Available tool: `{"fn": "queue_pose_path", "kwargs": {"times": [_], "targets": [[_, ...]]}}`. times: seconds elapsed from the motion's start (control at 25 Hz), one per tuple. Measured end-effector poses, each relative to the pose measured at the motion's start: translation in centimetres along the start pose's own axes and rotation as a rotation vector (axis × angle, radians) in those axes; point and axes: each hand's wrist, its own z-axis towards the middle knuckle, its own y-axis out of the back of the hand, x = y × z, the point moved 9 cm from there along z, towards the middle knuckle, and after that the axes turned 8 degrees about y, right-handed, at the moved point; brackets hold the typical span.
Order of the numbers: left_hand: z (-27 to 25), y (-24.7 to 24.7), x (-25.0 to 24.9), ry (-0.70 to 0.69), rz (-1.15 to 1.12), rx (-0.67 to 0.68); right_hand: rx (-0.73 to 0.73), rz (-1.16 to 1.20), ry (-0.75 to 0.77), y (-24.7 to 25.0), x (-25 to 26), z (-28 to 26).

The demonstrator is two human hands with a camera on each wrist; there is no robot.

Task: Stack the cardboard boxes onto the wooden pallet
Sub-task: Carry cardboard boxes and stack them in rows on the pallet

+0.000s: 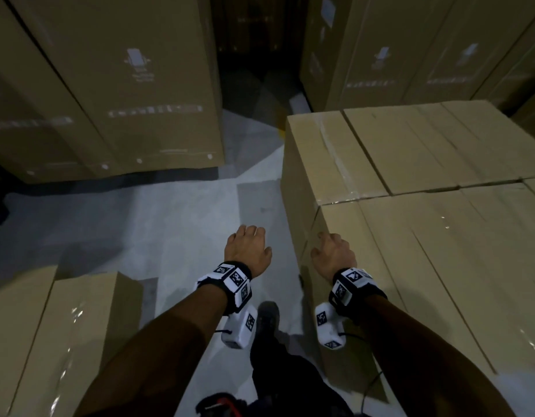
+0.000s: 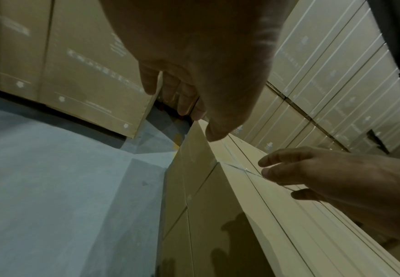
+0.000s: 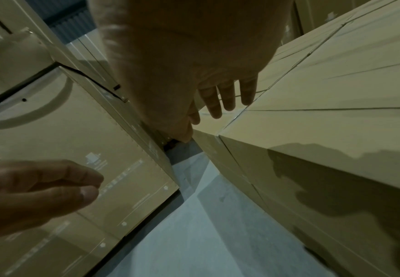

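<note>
Both hands empty, fingers loosely spread: left hand [image 1: 248, 251] over grey floor [image 1: 170, 224], right hand [image 1: 332, 257] just above near edge of stacked cardboard boxes [image 1: 425, 236]. Pallet hidden. Best next: fetch loose box [image 1: 64, 335] lower left, grip opposite sides, align flush.

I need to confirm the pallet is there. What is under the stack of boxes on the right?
Under the stack of boxes, no pallet shows: the cardboard sides run down toward the grey floor, and the stack's base is hidden in shadow and behind the right hand and forearm.
</note>
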Motion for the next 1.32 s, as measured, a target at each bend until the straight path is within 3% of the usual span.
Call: {"fn": "queue_pose_path", "kwargs": {"times": [0.28,0.48,0.68,0.96,1.16,1.32], "targets": [[19.8,8.1,-1.6,-0.08,-0.004,-0.009,0.019,0.086,-0.106,5.6,0.6,17.2],[30.7,11.1,-5.4,-0.184,0.011,0.02,-0.048,0.128,-0.215,10.0,-0.9,24.3],[42.0,11.4,-10.1,-0.383,0.093,0.061,-0.1,0.227,-0.422,10.4,-5.1,30.4],[54.6,10.7,-16.8,-0.644,0.19,0.241,-0.152,0.425,-0.887,9.3,-8.0,32.9],[58.8,10.2,-20.9,-0.703,0.199,0.303,-0.309,0.685,-1.185,8.1,-9.1,30.8],[61.6,8.3,-23.0,-0.619,0.167,0.39,-0.423,0.766,-1.406,6.6,-11.0,28.2]]}}
